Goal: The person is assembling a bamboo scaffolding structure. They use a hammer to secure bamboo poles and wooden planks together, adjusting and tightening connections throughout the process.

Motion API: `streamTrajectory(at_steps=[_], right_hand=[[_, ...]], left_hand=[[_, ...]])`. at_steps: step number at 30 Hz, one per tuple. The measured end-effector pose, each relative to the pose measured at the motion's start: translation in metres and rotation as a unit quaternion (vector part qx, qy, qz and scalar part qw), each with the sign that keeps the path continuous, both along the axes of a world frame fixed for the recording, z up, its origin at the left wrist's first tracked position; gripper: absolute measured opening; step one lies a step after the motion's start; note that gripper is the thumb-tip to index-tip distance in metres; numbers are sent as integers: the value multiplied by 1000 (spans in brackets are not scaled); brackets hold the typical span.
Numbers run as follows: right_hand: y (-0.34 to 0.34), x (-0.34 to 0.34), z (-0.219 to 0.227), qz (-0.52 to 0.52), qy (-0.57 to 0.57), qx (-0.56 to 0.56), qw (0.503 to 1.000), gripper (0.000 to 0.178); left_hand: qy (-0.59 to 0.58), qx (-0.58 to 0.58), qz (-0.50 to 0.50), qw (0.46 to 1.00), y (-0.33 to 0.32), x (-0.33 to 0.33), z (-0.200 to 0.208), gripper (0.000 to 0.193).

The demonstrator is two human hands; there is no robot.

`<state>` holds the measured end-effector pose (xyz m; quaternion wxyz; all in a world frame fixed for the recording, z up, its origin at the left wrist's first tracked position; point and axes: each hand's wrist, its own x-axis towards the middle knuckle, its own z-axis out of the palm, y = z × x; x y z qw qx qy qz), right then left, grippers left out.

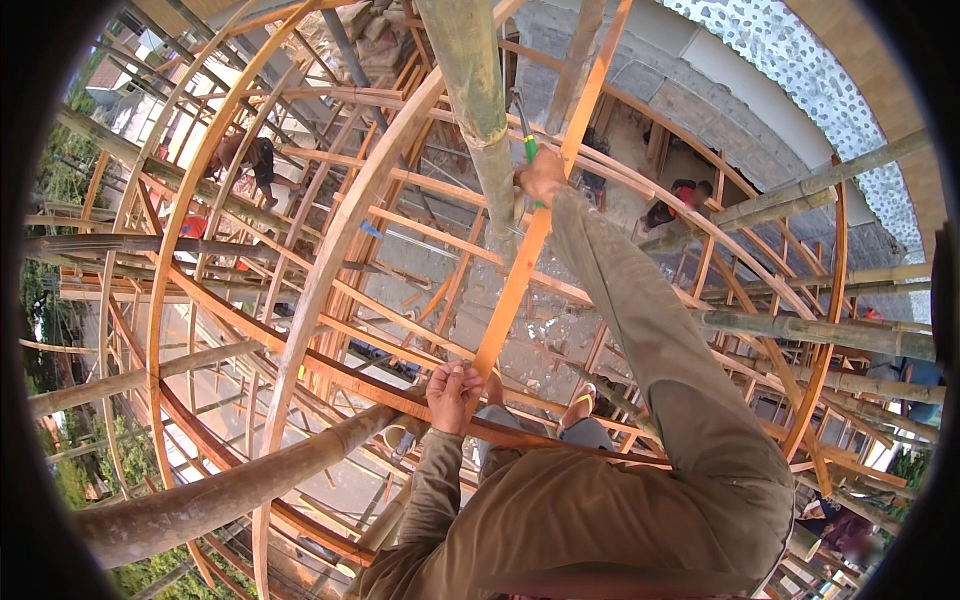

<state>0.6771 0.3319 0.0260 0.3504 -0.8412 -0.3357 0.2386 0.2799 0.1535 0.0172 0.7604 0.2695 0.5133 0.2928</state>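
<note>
A long orange-brown wooden strip point(517, 295) runs from the upper right down to my left hand. My right hand point(541, 178), its arm stretched far forward, is wrapped round the green grip of a hammer point(529, 147). The hammer's metal shaft and head point away from me, next to a thick upright bamboo pole point(470, 105). My left hand point(453, 396) is closed close to my body, thumb and fingers pinched, at the strip's near end. Anything small between those fingers cannot be made out. Beside it passes a curved reddish-brown wooden beam point(345, 378).
Curved wooden ribs point(330, 240) and crossing battens point(430, 233) form an open frame around and below me. A thick bamboo pole point(260, 470) slants in from the lower left. Far below, people point(262, 165) work at ground level. My sandalled foot point(578, 408) shows between the timbers.
</note>
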Motion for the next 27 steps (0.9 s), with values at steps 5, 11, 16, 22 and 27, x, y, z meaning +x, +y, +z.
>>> streamTrajectory(at_steps=[5, 11, 16, 22, 27], right_hand=[[-11, 12, 3, -14, 30, -37, 999, 36], [-116, 13, 30, -60, 204, 167, 963, 34], [-301, -32, 2, -146, 292, 111, 939, 28], [-517, -95, -44, -311, 169, -120, 928, 36], [-621, -156, -52, -355, 41, -223, 907, 41]], left_hand=[[34, 46, 15, 998, 5, -15, 3, 15], [35, 123, -66, 990, -2, 5, -1, 18], [18, 173, -351, 920, -47, 30, -39, 18], [168, 264, -686, 656, -112, 29, -118, 42], [241, 303, -774, 501, -112, 33, -138, 59]])
